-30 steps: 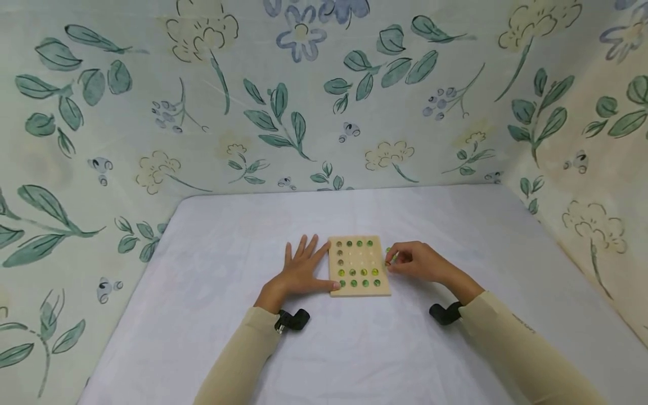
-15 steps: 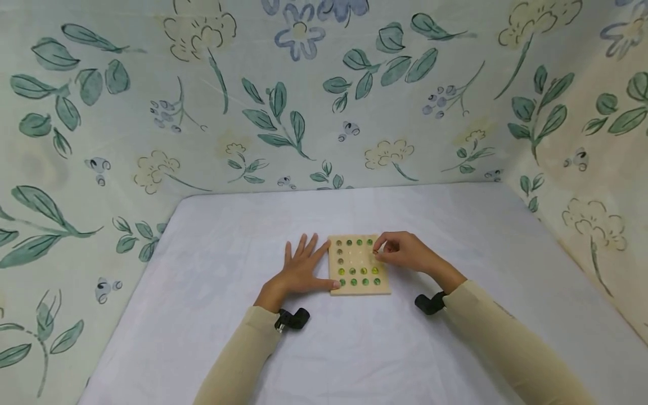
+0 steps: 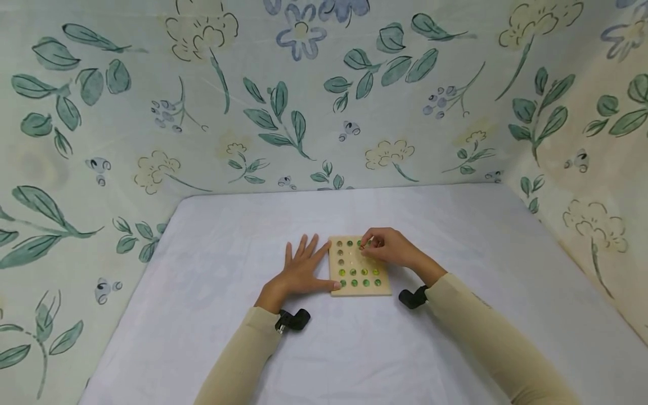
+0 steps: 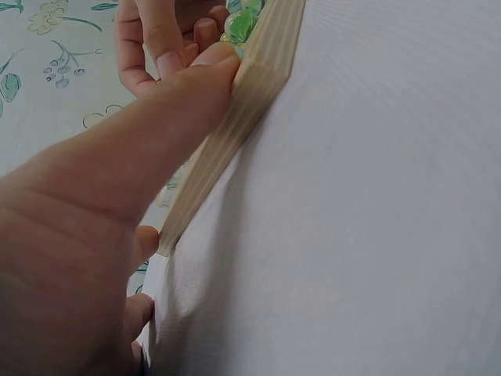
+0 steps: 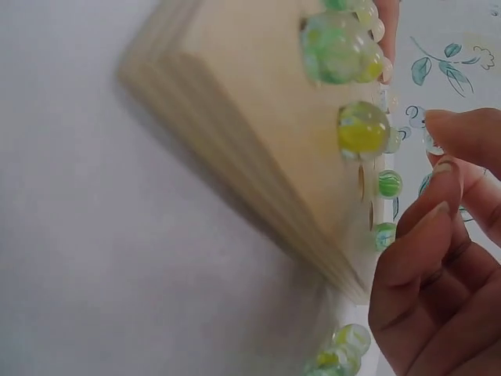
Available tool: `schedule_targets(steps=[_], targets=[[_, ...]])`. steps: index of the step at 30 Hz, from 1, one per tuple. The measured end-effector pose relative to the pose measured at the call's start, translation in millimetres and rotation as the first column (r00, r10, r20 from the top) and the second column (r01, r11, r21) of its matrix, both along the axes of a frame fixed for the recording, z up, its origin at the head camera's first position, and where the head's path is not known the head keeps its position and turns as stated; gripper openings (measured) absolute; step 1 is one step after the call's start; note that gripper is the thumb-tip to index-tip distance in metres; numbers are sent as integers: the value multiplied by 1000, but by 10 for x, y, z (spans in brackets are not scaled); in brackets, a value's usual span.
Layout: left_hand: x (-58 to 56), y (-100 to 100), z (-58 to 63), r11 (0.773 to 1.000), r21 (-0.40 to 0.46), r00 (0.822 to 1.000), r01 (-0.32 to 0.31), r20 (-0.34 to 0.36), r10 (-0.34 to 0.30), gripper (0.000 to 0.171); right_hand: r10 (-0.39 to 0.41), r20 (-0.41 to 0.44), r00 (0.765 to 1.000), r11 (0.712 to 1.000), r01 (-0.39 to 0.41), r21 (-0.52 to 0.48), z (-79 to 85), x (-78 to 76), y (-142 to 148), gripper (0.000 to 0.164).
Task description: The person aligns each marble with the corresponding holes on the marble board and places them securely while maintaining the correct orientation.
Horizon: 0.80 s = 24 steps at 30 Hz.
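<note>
A square wooden board (image 3: 349, 293) with rows of round holes lies on the table, several glass marbles sitting in it. Green marbles (image 3: 366, 283) line its front row, yellow-green marbles (image 3: 364, 272) the row behind. My left hand (image 3: 300, 274) lies spread at the board's left side, thumb on the near left corner and index fingertip at the far left corner. Above the board's far right part, my right hand (image 3: 394, 247) pinches a clear marble (image 5: 433, 142) between thumb and fingertips. The right hand hides part of the board's far right side.
Several loose marbles (image 5: 344, 348) lie on the white cloth (image 3: 314, 360) beside the board's right edge; the right hand covers them in the head view. A floral curtain (image 3: 283, 101) stands behind the table and along its sides.
My right hand has moved left from beside the board to over its far right part, carrying the pinched marble. The left hand has stayed in place.
</note>
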<state>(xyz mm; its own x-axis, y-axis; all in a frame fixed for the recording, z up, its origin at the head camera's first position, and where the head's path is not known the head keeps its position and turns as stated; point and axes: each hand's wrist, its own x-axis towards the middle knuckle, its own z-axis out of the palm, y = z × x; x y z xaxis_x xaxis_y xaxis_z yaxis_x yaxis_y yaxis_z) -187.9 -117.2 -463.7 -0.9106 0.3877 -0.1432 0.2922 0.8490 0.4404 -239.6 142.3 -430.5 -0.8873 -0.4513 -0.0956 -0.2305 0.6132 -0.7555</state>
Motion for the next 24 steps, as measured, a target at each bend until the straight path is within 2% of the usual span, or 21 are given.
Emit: schedule_targets(steps=[7, 24], targets=[[14, 13, 26, 1000, -3, 1000, 0, -2, 0, 107, -20, 33, 999, 1000, 20, 8, -26, 1, -66, 11], [23, -1, 3, 1000, -14, 1000, -2, -1, 2, 108, -11, 5, 1000, 1000, 11, 13, -34, 16, -193, 12]])
